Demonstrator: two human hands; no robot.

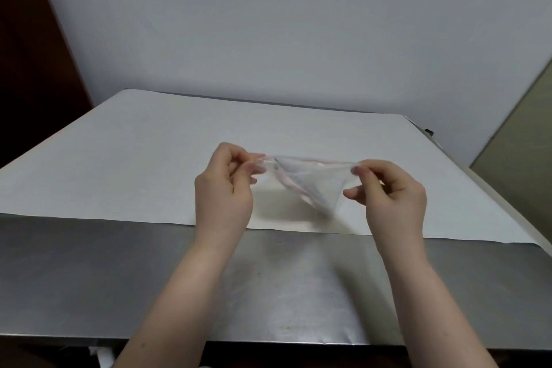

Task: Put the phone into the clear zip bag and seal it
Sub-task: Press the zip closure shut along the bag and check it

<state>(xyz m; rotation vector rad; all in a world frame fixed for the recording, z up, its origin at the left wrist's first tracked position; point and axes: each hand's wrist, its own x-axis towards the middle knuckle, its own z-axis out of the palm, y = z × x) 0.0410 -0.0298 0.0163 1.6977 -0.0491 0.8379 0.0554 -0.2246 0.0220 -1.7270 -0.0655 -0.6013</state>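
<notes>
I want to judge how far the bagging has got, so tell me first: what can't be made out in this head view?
- Phone: not in the head view; none shows on the table or paper sheet.
- Zip bag: motion blur and clear plastic hide whether its mouth is open or sealed.
- Grip: left hand and right hand pinch the bag's ends, but the fingertips cover the pinched corners.

Single head view, worn high, facing forward and down, wide-angle with bent edges. Close on both forearms entering from bottom edge, left hand (pixel 224 188) and right hand (pixel 391 191) near frame centre. Below the hands, bare steel table (pixel 89 278); under and beyond them, white sheet (pixel 149 158); farther beyond, grey wall (pixel 268 24). No second view, so nothing shared.
</notes>
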